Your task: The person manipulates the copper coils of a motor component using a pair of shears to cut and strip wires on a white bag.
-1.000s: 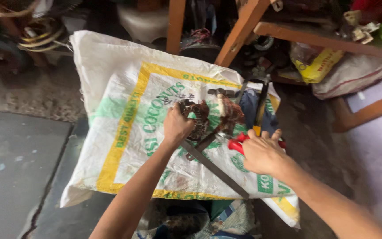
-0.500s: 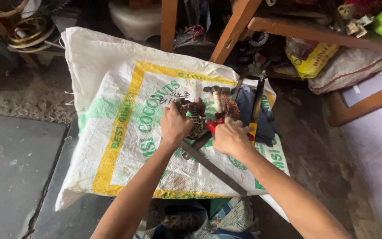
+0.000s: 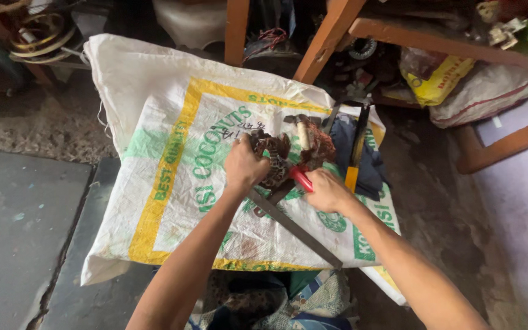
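on the left, a white woven sack (image 3: pixel 172 153) with yellow and green print lies spread over the worktop, its near edge hanging loose. the left hand (image 3: pixel 244 166) comes in from below, forearm stretched forward, palm down, fingers curled shut over a rusty metal part (image 3: pixel 271 157) that sits on the sack near its middle. how the part is shaped under the hand i cannot tell. just right of it the right hand (image 3: pixel 327 190) is closed in a fist round the red handle (image 3: pixel 301 179) of a tool whose working end meets the part; the wrist is bent inward, the forearm running in from the lower right. a long flat metal bar (image 3: pixel 294 227) lies on the sack under both wrists, slanting toward the near edge. further right a hammer (image 3: pixel 304 131) and a saw (image 3: pixel 354 156) with a yellow handle rest on a dark cloth (image 3: pixel 374 168).

likely trouble: the part looks greasy and uneven, so the tool could slip off it and drive into the left fingers, which sit close to the tool's tip. the sack is loose cloth and could slide under pressure, carrying the part with it. the bar's end overhangs near the edge and a nudge from an elbow could tip it off.
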